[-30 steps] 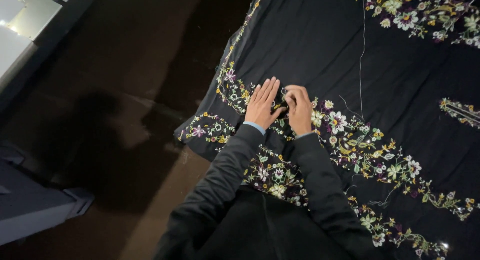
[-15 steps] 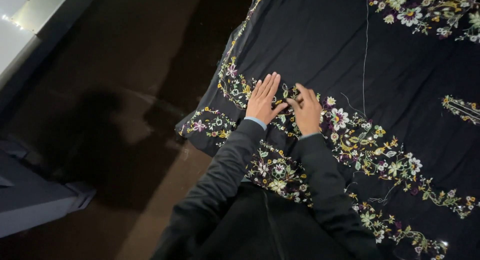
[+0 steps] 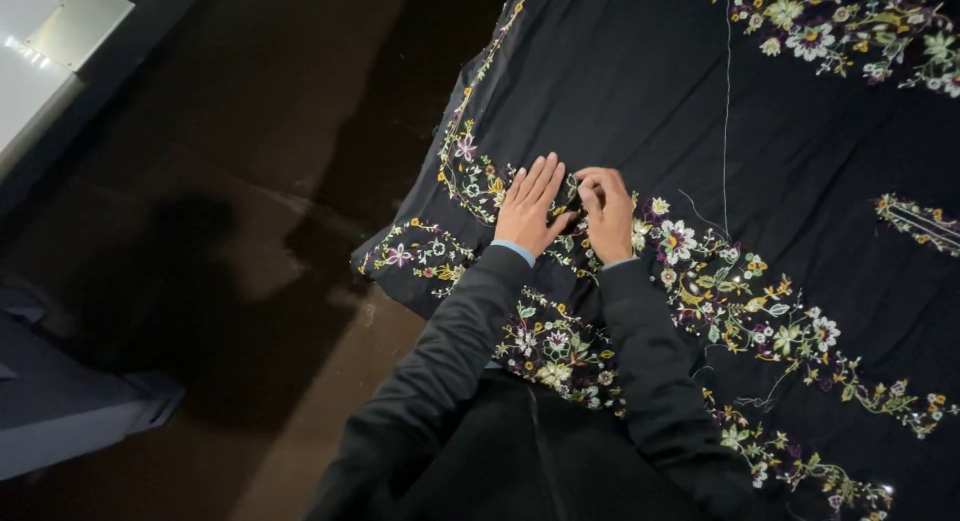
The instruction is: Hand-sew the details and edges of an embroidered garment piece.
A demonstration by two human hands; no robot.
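Dim, glare upper left, floor shadows

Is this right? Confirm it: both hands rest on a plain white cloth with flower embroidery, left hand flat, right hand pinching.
Not quite. In the head view the cloth is black, not white. The rest holds: left hand lies flat on the flower embroidery, right hand pinches.

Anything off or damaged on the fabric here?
No damage visible. Loose pale threads trail across the black embroidered fabric, one long strand running upward to the right of the hands. Left hand lies flat; right hand pinches at the floral embroidery.
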